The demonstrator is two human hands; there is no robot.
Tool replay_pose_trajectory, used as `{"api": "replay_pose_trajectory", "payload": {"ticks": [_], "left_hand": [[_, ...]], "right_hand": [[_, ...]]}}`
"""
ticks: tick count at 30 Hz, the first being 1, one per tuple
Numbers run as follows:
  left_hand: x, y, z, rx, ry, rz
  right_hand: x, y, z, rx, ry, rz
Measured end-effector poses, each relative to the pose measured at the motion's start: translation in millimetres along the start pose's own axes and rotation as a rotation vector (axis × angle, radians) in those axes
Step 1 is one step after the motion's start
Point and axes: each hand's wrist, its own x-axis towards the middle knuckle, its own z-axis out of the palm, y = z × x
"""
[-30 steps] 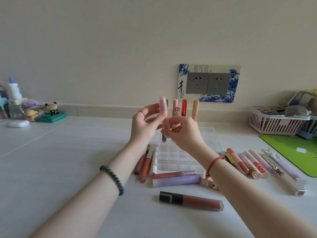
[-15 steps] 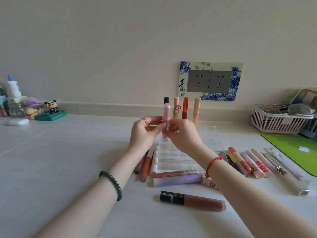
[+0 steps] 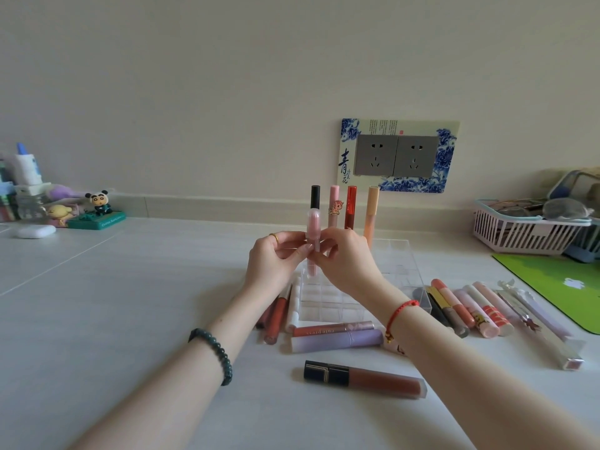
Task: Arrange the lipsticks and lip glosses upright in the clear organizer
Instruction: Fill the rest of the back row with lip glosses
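Head camera: I have both hands raised over the far left corner of the clear organizer (image 3: pixel 401 254). They pinch one pink lip gloss (image 3: pixel 314 227) upright between them. The left hand (image 3: pixel 271 259) holds it with thumb and fingertips from one side, and the right hand (image 3: pixel 349 263) curls its fingers round it from the other.

The tube's lower end reaches down to the cells just in front of the black-capped tube (image 3: pixel 315 197). I cannot tell whether it is seated in a cell yet.

Behind it the back row stands upright: a pink tube (image 3: pixel 334 204), a red tube (image 3: pixel 350 204) and a peach tube (image 3: pixel 372 211).

I judge this to be the placing step for the fifth piece. Next I need to drop it straight into its cell, let go with both hands without tipping it, and then reach for one of the many loose tubes (image 3: pixel 470 308) lying on the table (image 3: pixel 130 303) around the organizer.
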Motion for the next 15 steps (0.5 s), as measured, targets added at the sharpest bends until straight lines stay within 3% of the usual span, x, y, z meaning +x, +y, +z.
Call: {"api": "replay_pose_trajectory", "payload": {"ticks": [15], "left_hand": [[-1.1,0.0,-1.3,0.054,0.0,-0.014]], "right_hand": [[-3.4,-3.0,0.6,-0.017,0.013,0.01]]}}
